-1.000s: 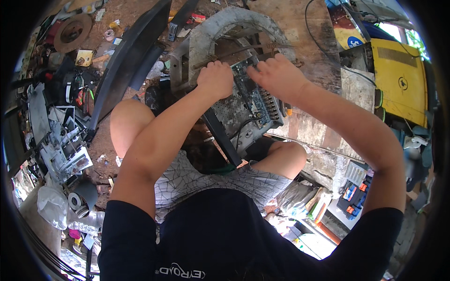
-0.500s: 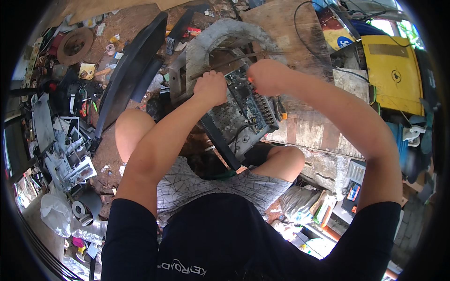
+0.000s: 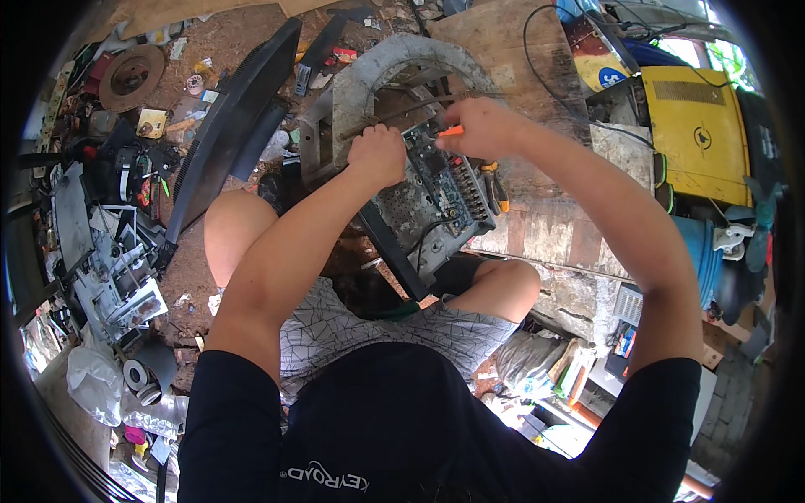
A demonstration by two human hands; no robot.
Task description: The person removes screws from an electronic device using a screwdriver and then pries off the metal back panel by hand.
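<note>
A metal chassis [image 3: 387, 205] with a green circuit board [image 3: 436, 174] leans between my knees, its black edge strip toward me. My left hand [image 3: 379, 154] is closed over the chassis's far left edge, fingers curled. Above the board's far right corner, my right hand [image 3: 482, 127] is closed on an orange-handled tool [image 3: 451, 132]; its tip is too small to make out. A row of connectors [image 3: 471, 189] lines the board's right side. Pliers with orange and black handles [image 3: 496, 189] lie just right of the chassis.
Behind the chassis sits a grey ring-shaped block [image 3: 402, 52] on a wooden board [image 3: 511, 42]. A long black panel [image 3: 231, 117] stands at left, near scattered scrap [image 3: 117, 268]. On the right are a yellow case [image 3: 696, 134] and a blue bucket [image 3: 696, 251].
My right hand has turned and shifted slightly, so more of the orange handle shows. The left hand keeps its place on the chassis. The view has shifted a little.
</note>
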